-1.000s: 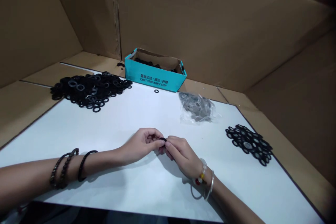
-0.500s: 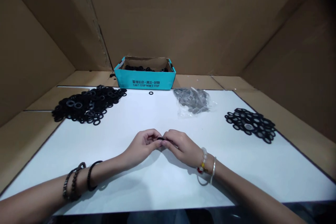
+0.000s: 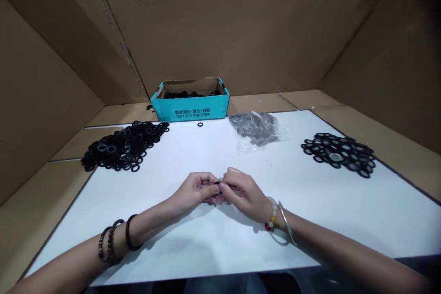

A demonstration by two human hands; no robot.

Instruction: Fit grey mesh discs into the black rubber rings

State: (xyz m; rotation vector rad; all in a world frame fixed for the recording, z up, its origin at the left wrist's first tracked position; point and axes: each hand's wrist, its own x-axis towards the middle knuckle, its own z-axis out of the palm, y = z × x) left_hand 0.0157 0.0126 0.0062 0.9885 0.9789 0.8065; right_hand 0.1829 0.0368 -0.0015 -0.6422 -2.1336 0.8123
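Over the white board, my left hand point(image 3: 193, 194) and my right hand point(image 3: 247, 196) meet fingertip to fingertip. Both are closed in a pinch on a small black ring point(image 3: 217, 183), mostly covered by the fingers. A thin pale edge shows beside it, too small to make out. To the left lies a heap of loose black rings point(image 3: 119, 150). On the right, a flatter group of black rings with pale, translucent middles point(image 3: 353, 166) is spread out. Beyond my hands rests a clear plastic bag of greyish translucent pieces point(image 3: 257, 129).
At the back stands a turquoise box point(image 3: 193, 111) with more black rings inside. One single black ring point(image 3: 200, 127) lies in front of it. Cardboard walls point(image 3: 241, 23) enclose the board point(image 3: 165, 248) at the back and both sides.
The view has turned slightly, shifting the whole scene. My right fingers have changed their pinch, rising a little at the ring. Both hands stay together on the ring.
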